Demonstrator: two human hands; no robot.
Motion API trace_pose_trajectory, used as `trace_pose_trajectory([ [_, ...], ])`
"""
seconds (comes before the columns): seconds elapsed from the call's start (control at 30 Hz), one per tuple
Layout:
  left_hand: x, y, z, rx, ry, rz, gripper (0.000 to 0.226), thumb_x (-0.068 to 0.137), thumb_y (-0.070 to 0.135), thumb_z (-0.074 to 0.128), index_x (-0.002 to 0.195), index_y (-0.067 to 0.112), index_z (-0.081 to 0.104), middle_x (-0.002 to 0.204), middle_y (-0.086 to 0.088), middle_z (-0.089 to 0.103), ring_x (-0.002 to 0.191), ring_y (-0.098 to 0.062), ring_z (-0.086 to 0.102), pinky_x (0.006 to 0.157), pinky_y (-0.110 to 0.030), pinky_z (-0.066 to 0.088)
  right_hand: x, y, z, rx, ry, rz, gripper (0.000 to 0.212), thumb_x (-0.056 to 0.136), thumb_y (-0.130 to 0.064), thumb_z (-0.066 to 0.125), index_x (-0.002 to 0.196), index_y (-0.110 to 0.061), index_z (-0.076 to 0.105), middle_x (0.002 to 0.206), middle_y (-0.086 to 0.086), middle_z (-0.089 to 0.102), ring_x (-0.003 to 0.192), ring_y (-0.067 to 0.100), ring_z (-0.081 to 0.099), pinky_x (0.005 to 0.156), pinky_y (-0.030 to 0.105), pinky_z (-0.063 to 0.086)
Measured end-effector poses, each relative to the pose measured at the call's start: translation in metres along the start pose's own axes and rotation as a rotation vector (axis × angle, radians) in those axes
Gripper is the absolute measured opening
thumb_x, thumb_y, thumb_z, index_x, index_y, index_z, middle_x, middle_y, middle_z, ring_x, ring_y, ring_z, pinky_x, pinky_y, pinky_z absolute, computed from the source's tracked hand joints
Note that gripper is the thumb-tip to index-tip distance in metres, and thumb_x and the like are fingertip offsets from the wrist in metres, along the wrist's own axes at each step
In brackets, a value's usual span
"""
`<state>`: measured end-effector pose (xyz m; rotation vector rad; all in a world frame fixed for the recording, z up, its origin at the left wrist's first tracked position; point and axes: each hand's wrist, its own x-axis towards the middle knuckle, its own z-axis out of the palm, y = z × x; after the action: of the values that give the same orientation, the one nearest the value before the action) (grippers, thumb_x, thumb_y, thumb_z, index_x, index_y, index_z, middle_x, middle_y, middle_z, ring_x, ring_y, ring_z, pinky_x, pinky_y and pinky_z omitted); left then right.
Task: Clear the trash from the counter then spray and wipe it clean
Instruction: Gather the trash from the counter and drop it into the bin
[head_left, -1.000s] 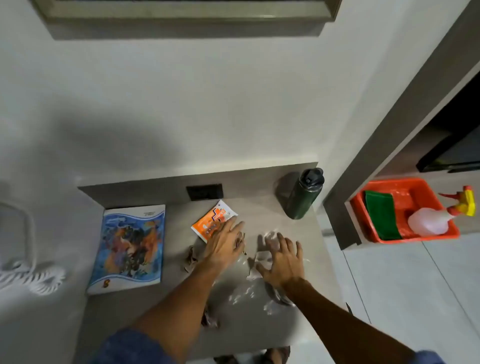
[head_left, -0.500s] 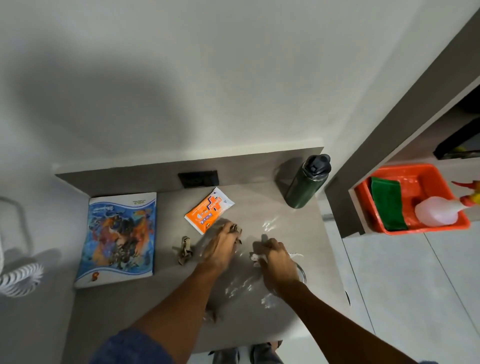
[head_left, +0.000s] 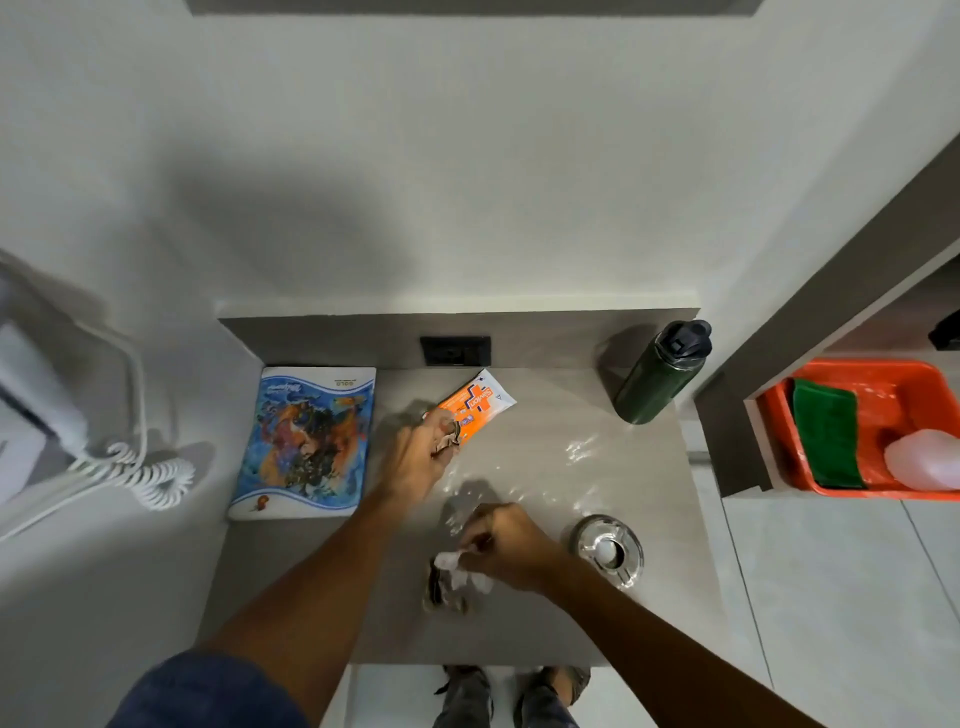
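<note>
On the grey counter (head_left: 550, 634), my left hand (head_left: 415, 457) is closed around small brownish scraps of trash (head_left: 448, 439), right beside an orange wrapper (head_left: 475, 402) lying flat near the back. My right hand (head_left: 506, 545) pinches crumpled white tissue (head_left: 452, 564) near the front. Under it lies a dark brown scrap (head_left: 436, 590), touching the tissue. Wet smears glint on the counter between the hands and the bottle.
A blue illustrated book (head_left: 306, 441) lies at the left. A dark green bottle (head_left: 660, 374) stands at the back right. A shiny metal ashtray (head_left: 608, 548) sits near the right edge. An orange tray (head_left: 878, 374) on the right holds a green cloth (head_left: 826, 431) and a spray bottle (head_left: 924, 460).
My left hand moved back toward the orange wrapper and picked up the brown scrap. My right hand drew toward the front edge with the tissue. The ashtray is now uncovered.
</note>
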<state>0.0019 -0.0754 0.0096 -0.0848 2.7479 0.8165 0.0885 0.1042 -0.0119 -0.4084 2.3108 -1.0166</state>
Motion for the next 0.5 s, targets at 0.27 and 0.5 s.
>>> trace_pose_trajectory([
  [0.27, -0.027, -0.060, -0.020, 0.015, -0.098, 0.027, 0.024, 0.083, 0.024, 0.093, 0.104, 0.015, 0.087, 0.117, -0.007, 0.074, 0.112, -0.025, 0.068, 0.102, -0.047, 0.058, -0.003, -0.014, 0.053, -0.252, -0.090, -0.100, 0.031, 0.095, -0.041, 0.079, 0.113, -0.017, 0.085, 0.148, 0.003, 0.067, 0.156, 0.022, 0.037, 0.126, 0.043, 0.029],
  [0.5, -0.027, -0.072, -0.001, 0.099, -0.155, 0.080, 0.010, 0.086, 0.008, 0.085, 0.095, 0.010, 0.086, 0.130, -0.007, 0.075, 0.132, -0.027, 0.065, 0.110, -0.039, 0.054, -0.004, -0.014, 0.088, -0.206, -0.044, 0.062, 0.026, 0.107, -0.020, 0.067, 0.129, -0.009, 0.078, 0.145, 0.011, 0.065, 0.128, 0.027, 0.065, 0.109, 0.031, 0.050],
])
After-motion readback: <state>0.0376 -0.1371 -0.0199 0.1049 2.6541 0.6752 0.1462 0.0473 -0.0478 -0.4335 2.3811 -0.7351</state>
